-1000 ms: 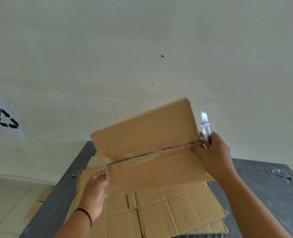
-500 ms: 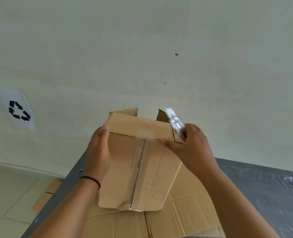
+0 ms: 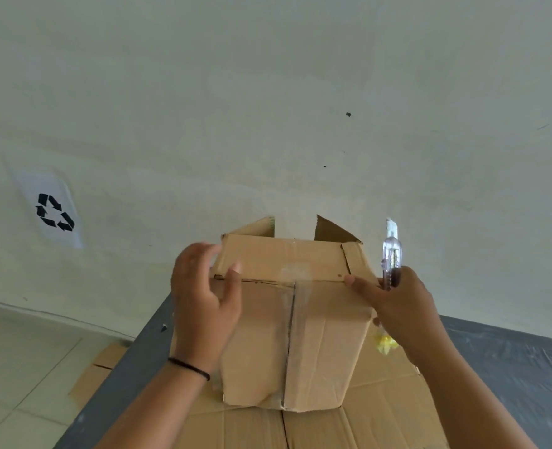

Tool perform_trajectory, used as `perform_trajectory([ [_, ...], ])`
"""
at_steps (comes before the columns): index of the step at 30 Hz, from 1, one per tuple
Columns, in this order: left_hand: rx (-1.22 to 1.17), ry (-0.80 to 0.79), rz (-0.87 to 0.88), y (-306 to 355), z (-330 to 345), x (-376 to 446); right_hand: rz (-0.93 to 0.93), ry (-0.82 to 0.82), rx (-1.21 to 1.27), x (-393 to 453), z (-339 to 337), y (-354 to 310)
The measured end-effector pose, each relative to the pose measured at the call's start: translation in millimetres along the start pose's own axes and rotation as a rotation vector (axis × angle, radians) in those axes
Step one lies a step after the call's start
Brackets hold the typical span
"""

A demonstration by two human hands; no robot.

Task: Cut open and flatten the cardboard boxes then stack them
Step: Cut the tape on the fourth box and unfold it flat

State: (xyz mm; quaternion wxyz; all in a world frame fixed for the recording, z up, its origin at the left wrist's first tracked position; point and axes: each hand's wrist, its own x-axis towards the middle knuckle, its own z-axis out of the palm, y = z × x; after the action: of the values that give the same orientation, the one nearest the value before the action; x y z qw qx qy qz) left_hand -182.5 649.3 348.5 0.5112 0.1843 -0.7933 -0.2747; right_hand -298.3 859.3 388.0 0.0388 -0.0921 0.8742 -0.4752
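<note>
Two flattened cardboard sheets (image 3: 381, 413) cover the grey table (image 3: 507, 361) at lower centre, another lies on the floor (image 3: 96, 374) lower left, and a recycling sign (image 3: 54, 212) marks the wall. Mid-frame, my left hand (image 3: 203, 306) rests loose-fingered against the cardboard box (image 3: 294, 335), while my right hand (image 3: 397, 303) grips a utility knife (image 3: 391, 254), its thumb touching the box's top edge.

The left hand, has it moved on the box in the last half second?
Yes. The left hand slid from the box's top-left corner down its left side.
</note>
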Motion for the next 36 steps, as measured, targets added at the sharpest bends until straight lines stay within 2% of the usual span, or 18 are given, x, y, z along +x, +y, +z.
perform_trajectory([
  [2, 0.054, -0.103, 0.297, 1.0, 4.9, -3.7, 0.018, 0.006, -0.039, -3.7, -1.2, 0.8],
  [4, 0.06, -0.201, 0.369, 5.0, 9.8, -8.7, 0.02, -0.008, -0.071, -6.7, -3.9, 1.0],
  [9, 0.12, -0.204, 0.351, 0.6, 15.9, -21.3, -0.026, -0.014, -0.148, -15.0, -11.6, 4.6],
  [15, 0.032, -0.139, 0.429, -11.3, 13.2, -25.8, -0.118, -0.018, -0.322, -29.4, -18.6, -4.5],
  [19, 0.015, -0.147, 0.434, -18.1, 9.2, -27.8, -0.341, 0.007, -0.486, -33.0, -27.0, -22.6],
  [22, 0.023, -0.149, 0.436, -16.5, 6.1, -29.3, -0.561, -0.135, -0.673, -27.4, -30.8, -36.4],
  [26, 0.023, -0.155, 0.406, -13.4, 5.4, -30.1, -0.776, -0.282, -0.78, -15.7, -27.6, -50.0],
  [31, 0.023, -0.177, 0.389, -9.4, 6.2, -28.3, -0.963, -0.306, -1.023, -5.4, -18.4, -61.2],
  [36, -0.011, -0.184, 0.37, -10.0, 5.8, -27.3, -1.034, -0.315, -1.122, 0.2, -13.2, -76.1],
])
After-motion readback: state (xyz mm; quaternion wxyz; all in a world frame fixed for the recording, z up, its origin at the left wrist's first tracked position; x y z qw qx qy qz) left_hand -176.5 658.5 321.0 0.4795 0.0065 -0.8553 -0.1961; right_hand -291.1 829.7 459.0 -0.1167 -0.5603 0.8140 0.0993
